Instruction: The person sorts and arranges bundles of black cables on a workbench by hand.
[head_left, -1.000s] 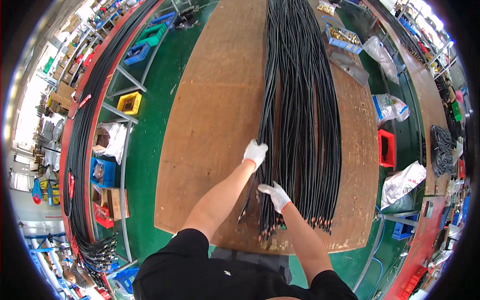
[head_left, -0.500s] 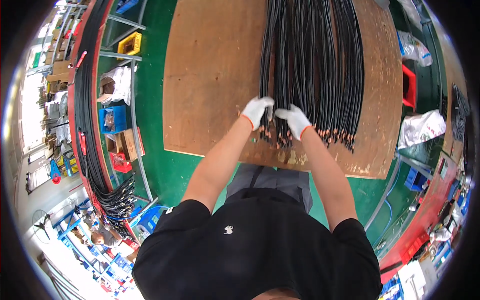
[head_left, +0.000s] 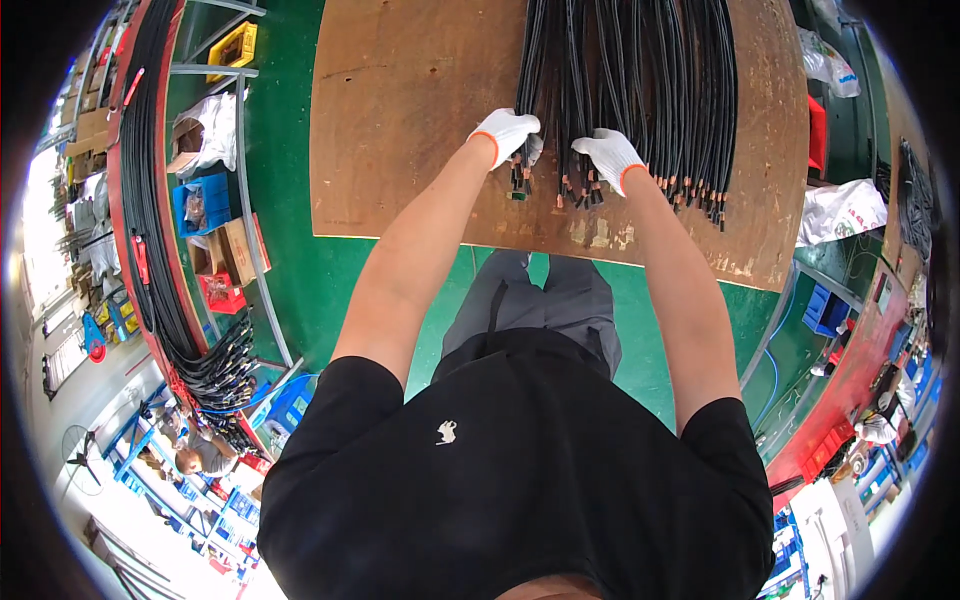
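Many long black cables (head_left: 640, 60) run down the wooden table toward me, with copper-coloured ends near its front edge. My left hand (head_left: 507, 135), in a white glove with an orange cuff, is closed around the leftmost bunch, whose ends (head_left: 520, 180) poke out below it. To its right, my right hand (head_left: 612, 158), gloved alike, bends over the middle cables with its thumb pointing left. Its other fingers are partly hidden among the cables. Short cable ends (head_left: 580, 190) show just below and left of it. A gap separates the two hands.
The brown wooden tabletop (head_left: 400, 130) is worn along its front edge. On the left, a red-edged bench (head_left: 128, 220) carries more black cables, beside a rack with a blue bin (head_left: 203, 205) and a yellow crate (head_left: 233, 50). White sacks (head_left: 840, 212) lie at the right.
In the picture, table, cables and both hands sit higher than before. My hands have drawn slightly apart, and the gap between the left bunch and the middle cables is wider.
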